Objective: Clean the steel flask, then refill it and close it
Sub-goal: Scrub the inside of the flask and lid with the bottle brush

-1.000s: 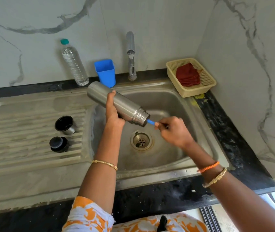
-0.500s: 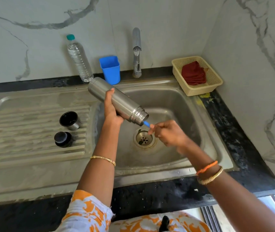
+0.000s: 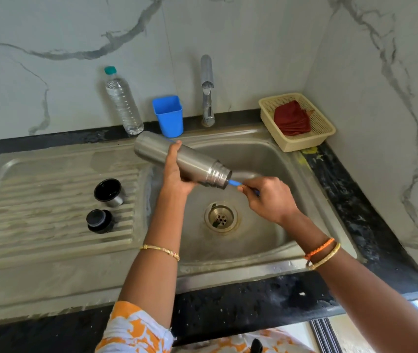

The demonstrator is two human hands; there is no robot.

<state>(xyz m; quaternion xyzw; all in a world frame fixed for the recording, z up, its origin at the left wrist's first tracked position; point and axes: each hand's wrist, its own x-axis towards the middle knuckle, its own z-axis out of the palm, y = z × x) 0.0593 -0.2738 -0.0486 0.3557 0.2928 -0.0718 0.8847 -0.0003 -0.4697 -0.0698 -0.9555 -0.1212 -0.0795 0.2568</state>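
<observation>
While left hand point(image 3: 177, 171) grips tilted flask point(image 3: 182, 160) | right hand point(image 3: 269, 197) pinches blue handle point(image 3: 234, 183) (mouth-inserted)

Working end of the blue brush handle point(image 3: 233, 183) hidden inside the steel flask point(image 3: 190, 161), its rear end buried in the right hand point(image 3: 270, 200), left hand point(image 3: 176, 174) fingers out of sight behind the flask, small dark object point(image 3: 256, 346) below the hands cut by the bottom edge.

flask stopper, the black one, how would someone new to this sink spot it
Start at the ribbed draining board left of the sink basin. Two small dark pieces stand there; the stopper is the nearer one. Unlike the open steel-sided cup behind it, it is all black and closed on top.
</observation>
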